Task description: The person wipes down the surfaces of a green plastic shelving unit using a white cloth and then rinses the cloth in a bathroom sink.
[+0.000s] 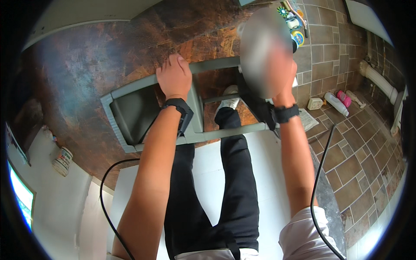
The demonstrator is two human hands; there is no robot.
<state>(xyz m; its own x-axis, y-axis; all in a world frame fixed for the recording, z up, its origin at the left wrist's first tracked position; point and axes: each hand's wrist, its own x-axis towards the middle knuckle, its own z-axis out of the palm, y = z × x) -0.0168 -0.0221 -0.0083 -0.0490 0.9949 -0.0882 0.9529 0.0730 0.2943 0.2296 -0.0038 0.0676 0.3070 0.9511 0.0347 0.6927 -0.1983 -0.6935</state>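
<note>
A grey plastic frame [197, 110] with a dark recessed bin [138, 109] at its left end and see-through openings to the right spans the space in front of my legs. My left hand [175, 76] grips its upper rail, fingers curled over the far edge. At the frame's right end, a black part [249, 92] hangs between the upper and lower rails. My right hand [280, 78] is raised beside that part. A blurred oval covers its fingers and whatever they touch, so its grasp is hidden.
A brown mottled floor [74, 71] lies beyond the frame. To the right, brown tiles [351, 162] carry a white bottle [336, 104], a pink bottle [344, 98] and a sponge [315, 104]. Black cables [103, 195] loop by both arms. A labelled bucket [62, 161] stands left.
</note>
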